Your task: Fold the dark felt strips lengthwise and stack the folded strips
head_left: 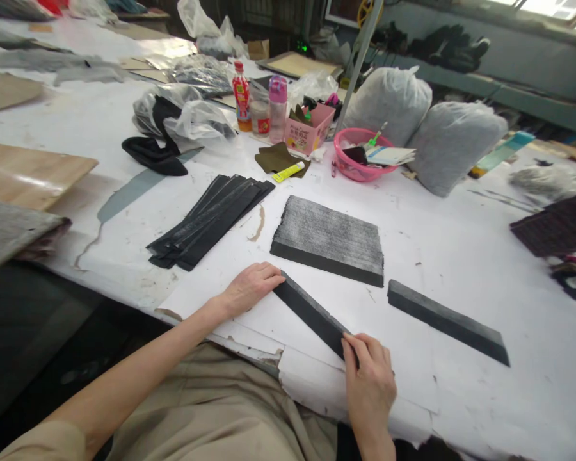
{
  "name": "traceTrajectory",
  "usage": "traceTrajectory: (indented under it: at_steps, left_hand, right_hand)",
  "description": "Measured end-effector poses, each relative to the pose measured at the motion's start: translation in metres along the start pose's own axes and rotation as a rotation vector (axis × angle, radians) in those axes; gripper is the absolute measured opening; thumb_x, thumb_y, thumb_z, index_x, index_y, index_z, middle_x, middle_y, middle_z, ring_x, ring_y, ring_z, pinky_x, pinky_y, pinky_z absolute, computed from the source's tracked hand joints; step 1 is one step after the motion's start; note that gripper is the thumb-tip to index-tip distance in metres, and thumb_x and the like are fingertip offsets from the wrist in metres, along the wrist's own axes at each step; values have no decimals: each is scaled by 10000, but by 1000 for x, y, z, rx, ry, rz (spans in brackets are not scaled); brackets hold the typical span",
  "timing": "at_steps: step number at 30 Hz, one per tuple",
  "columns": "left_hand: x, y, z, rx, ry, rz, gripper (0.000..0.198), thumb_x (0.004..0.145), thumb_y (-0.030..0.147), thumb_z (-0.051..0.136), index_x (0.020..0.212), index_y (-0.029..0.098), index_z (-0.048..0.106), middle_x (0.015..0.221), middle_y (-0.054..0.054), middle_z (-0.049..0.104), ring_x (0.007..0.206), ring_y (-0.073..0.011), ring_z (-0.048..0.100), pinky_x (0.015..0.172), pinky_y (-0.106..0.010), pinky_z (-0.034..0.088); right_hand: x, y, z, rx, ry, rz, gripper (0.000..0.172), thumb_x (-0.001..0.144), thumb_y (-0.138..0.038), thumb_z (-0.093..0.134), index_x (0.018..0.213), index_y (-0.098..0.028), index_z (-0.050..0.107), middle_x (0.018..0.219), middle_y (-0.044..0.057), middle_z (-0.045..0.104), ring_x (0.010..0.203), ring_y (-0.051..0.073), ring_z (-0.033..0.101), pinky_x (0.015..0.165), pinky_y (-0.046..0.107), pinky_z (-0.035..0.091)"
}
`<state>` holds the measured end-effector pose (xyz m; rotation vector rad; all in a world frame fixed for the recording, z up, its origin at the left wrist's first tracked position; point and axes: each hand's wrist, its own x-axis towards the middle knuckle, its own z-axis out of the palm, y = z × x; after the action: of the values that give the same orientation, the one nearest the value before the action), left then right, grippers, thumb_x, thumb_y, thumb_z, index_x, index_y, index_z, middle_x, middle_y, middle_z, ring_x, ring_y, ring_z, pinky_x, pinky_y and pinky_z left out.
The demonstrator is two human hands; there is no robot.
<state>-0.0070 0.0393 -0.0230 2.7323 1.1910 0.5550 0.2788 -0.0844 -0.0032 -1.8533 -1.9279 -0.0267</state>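
Observation:
A narrow black strip with a greyish upper edge stretches between my two hands at the front of the table. My left hand pinches its far left end. At its near right end, my right hand grips it between thumb and fingers. Just beyond lies a flat pile of grey-faced pieces with a black front edge. To the right rests a similar long dark strip. A fanned stack of black strips lies to the left, beyond my left hand.
Farther back stand a red-capped bottle, a purple-lidded bottle, a pink box and a pink basin. A yellow tube lies on dark scraps. Full white bags sit at right; boards jut in at left.

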Motion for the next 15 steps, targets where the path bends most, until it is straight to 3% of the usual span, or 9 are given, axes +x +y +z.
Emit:
traceTrajectory:
  at_steps: [4,8,12,15]
  left_hand:
    - [2,-1,-2,29,-25,2,175,933,181,520,1075,166,620,1065,-68,593,1001,-196,532,860,-324,467]
    - [5,-3,0,36,4,12,160,928,202,532,1041,177,643,1018,-66,590,958,-197,534,820,-317,466]
    - [12,-8,5,-130,79,-38,179,929,219,534,830,150,665,857,-50,601,840,-161,543,751,-268,454]
    - [18,-13,4,-342,102,-89,124,893,211,597,805,157,666,830,-32,603,836,-143,554,749,-237,445]
  right_hand:
    - [49,-46,24,107,-199,-69,159,956,-292,513,1020,-215,636,971,52,629,899,210,544,791,322,421]
    - [86,-83,52,-5,-298,-72,158,890,-248,625,1044,-214,627,1000,63,621,947,238,524,780,330,398]
    - [103,-91,59,-100,-376,-30,166,851,-277,681,984,-203,615,968,58,624,935,246,524,724,327,370]
    - [109,-88,57,-88,-453,-16,142,856,-291,677,943,-212,597,929,35,635,892,227,531,691,315,340]
